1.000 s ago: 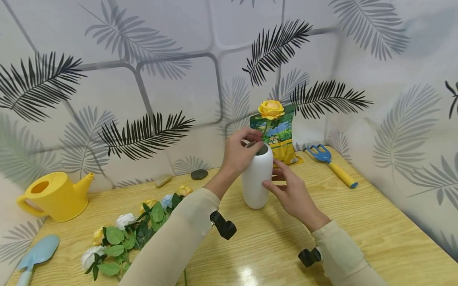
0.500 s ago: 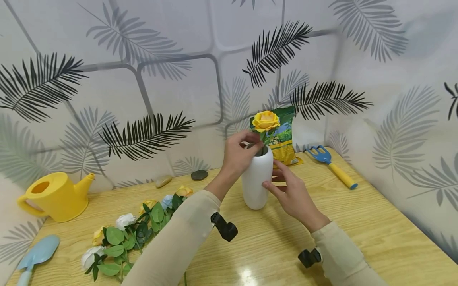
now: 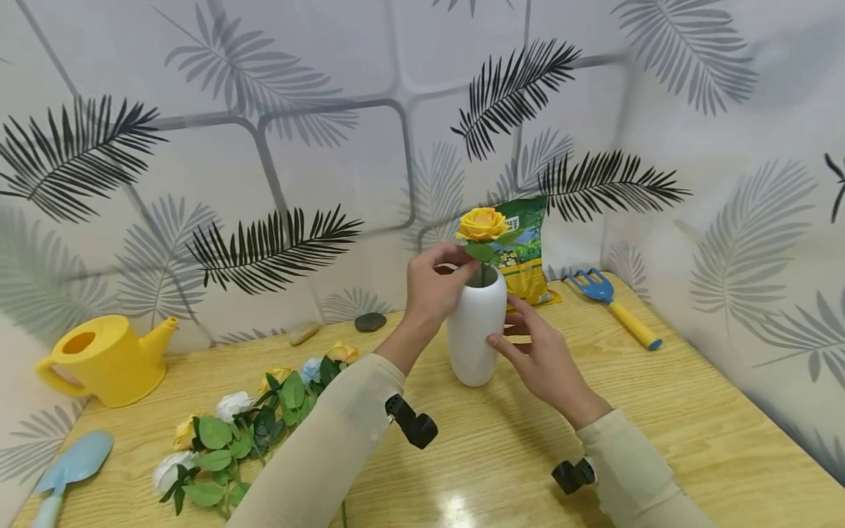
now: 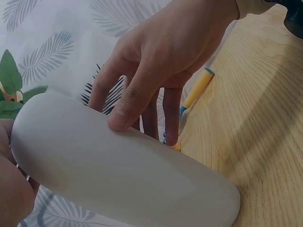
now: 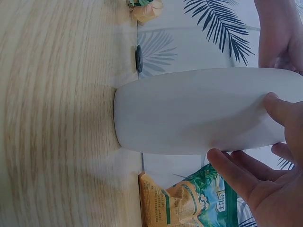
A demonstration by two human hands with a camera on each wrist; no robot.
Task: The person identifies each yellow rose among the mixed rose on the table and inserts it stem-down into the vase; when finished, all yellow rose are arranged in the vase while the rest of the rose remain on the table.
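Observation:
A white vase [image 3: 474, 334] stands upright on the wooden table. Inside its mouth is the stem of a yellow rose [image 3: 483, 224], whose bloom and leaves rise above the rim. At the rim, my left hand [image 3: 432, 287] has its fingers curled and pinches the stem near the leaves; the fingertips are partly hidden. My right hand [image 3: 543, 367] holds the vase's right side, thumb in front and fingers behind. In the right wrist view, that thumb and the fingertips [image 5: 220, 158] touch the vase wall.
Several loose roses [image 3: 240, 433] lie at left, partly behind the left sleeve. A yellow watering can [image 3: 112, 363] and a light blue trowel [image 3: 75, 463] sit farther left. Behind the vase stands a green-yellow packet [image 3: 524, 257]; a hand fork [image 3: 614, 304] lies right. Stones [image 3: 370, 321] lie near the wall.
The yellow rose has sunk lower into the vase and shifted left, its leaves now showing just above the rim. Both hands have stayed nearly in place.

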